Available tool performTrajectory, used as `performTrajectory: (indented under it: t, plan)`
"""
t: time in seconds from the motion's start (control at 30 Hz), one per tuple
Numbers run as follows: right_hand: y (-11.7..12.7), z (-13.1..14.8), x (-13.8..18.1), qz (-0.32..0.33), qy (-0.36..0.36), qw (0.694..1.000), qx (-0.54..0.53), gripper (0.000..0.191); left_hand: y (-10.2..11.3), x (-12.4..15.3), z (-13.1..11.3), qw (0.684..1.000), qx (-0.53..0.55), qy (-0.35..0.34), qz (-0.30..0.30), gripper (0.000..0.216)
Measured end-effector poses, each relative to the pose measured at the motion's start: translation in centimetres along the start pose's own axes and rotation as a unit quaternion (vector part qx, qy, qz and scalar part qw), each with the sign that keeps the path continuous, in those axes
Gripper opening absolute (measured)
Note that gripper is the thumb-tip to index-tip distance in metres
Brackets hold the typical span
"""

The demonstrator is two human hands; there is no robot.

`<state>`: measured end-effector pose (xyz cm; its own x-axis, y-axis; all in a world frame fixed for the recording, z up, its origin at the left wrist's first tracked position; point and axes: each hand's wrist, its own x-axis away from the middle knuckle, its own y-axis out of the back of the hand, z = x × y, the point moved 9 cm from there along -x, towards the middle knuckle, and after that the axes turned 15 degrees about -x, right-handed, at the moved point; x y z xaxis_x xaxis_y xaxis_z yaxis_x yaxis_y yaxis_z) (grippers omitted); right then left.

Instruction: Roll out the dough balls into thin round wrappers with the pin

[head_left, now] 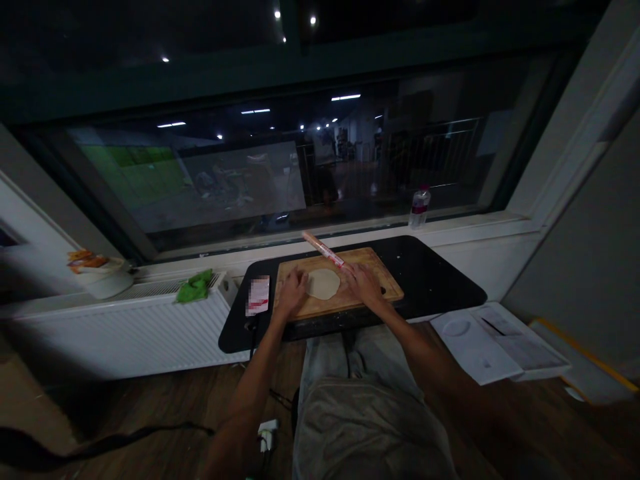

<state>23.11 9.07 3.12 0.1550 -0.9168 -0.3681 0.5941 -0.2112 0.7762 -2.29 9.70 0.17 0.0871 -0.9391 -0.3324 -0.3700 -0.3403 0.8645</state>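
Note:
A flat round of dough (324,284) lies on a wooden cutting board (385,268). At its left edge rests my left hand (294,289), fingers slightly bent and apart, the fingertips at or touching the rim; nothing shows in its grasp. My right hand (365,285) is closed around the near end of a rolling pin (324,249) that has a red and white wrapper. The pin slants away to the upper left, its far end reaching past the board's back edge. The right fingertips are partly hidden by the hand.
The board sits on a black table (435,277). Left of it lies a phone (258,296). A water bottle (420,208) stands on the windowsill. A green cloth (195,286) and a white tub (109,281) rest on the radiator (125,340). A white open box (535,347) is at right.

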Motion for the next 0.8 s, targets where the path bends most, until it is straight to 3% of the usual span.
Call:
performTrajectory:
  t: [0.2, 0.33, 0.5, 0.8]
  plan:
    - [-0.2, -0.8, -0.1, 0.0, -0.036, 0.999, -0.03, 0.046, -1.1, -3.0, -3.1, 0.986, -0.136, -0.05, 0.081, 0.05]
    - [0.0, -0.9, 0.3, -0.01, -0.038, 0.999, -0.024, 0.046, -1.1, -5.6, -3.9, 0.982, -0.128, -0.056, 0.126, 0.054]
    - [-0.1, -0.8, 0.2, -0.015, -0.031, 0.999, -0.014, 0.044, -1.2, -6.7, -2.0, 0.979, -0.109, 0.008, 0.173, 0.053]
    - [-0.3, -0.8, 0.3, -0.016, -0.031, 0.999, -0.008, 0.045, -1.9, -5.2, 0.5, 0.972, -0.028, 0.057, 0.225, 0.048]
